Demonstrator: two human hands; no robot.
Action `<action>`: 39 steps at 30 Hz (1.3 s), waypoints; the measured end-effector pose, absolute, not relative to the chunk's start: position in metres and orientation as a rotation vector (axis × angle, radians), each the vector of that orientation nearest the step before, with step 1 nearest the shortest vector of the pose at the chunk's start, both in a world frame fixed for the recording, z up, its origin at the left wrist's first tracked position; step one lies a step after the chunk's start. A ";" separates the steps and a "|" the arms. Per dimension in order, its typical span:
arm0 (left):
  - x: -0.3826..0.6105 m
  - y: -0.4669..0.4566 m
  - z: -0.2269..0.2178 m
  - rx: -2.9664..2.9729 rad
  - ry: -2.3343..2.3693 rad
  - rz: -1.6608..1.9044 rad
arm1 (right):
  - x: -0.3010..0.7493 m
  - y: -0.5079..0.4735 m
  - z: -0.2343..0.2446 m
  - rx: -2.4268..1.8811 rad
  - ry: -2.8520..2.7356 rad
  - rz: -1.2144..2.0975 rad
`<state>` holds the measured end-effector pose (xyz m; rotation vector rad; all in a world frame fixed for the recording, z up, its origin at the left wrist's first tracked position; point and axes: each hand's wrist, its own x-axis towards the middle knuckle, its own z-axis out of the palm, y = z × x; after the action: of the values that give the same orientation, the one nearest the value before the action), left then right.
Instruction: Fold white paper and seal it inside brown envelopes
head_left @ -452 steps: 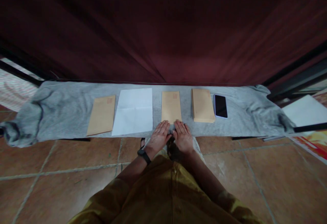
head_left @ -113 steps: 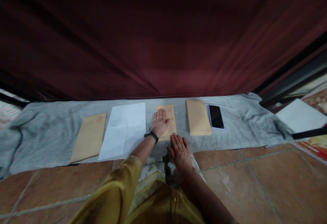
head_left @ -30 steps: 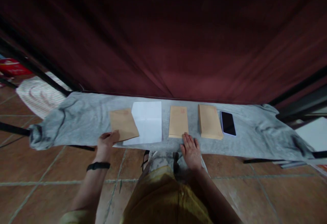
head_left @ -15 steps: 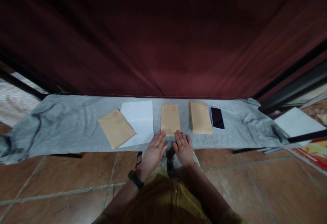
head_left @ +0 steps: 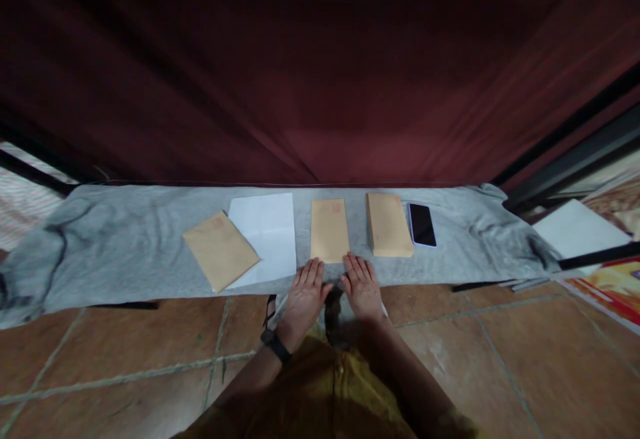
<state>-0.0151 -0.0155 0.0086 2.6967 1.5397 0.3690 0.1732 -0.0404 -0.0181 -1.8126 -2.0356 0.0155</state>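
A brown paper envelope [head_left: 329, 229] with a small reddish print near its top right lies upright in front of me on the grey cloth. My left hand [head_left: 307, 292] rests flat, its fingertips at the envelope's lower left corner. At the lower right corner lie the outstretched fingers of my right hand [head_left: 363, 287]. Neither hand grasps anything. To the right sits a stack of brown envelopes [head_left: 390, 225]. On the left, another brown envelope [head_left: 221, 251] lies tilted, partly over white paper sheets [head_left: 265, 232].
A phone [head_left: 423, 225] with a dark screen lies right of the stack. Grey cloth [head_left: 135, 239] covers the narrow table. Behind it hangs a dark red curtain [head_left: 320, 92]. Black frame bars flank both ends, and a white board [head_left: 575, 229] is at the far right.
The view has shifted slightly, so the things on the table appear a little further left and higher. My hands have slid slightly off the lower edge of the middle envelope, still lying flat.
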 end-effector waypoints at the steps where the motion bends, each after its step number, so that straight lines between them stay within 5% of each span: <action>1: -0.013 -0.014 0.011 2.698 1.549 0.352 | 0.175 -0.041 -0.018 -1.815 -2.033 0.012; 18: 0.016 0.010 0.031 2.775 1.425 0.195 | 0.169 -0.015 -0.014 -1.818 -1.624 0.183; 30: 0.028 0.019 0.038 2.771 1.488 0.221 | 0.163 0.006 -0.014 -1.466 -0.903 0.895; 39: 0.032 0.023 0.056 2.656 1.592 0.261 | 0.152 0.006 0.001 -1.381 -0.902 0.971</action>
<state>0.0320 0.0231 0.0557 2.6563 1.5921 0.2605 0.1524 0.0061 0.0012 -1.3807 -0.9020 0.9706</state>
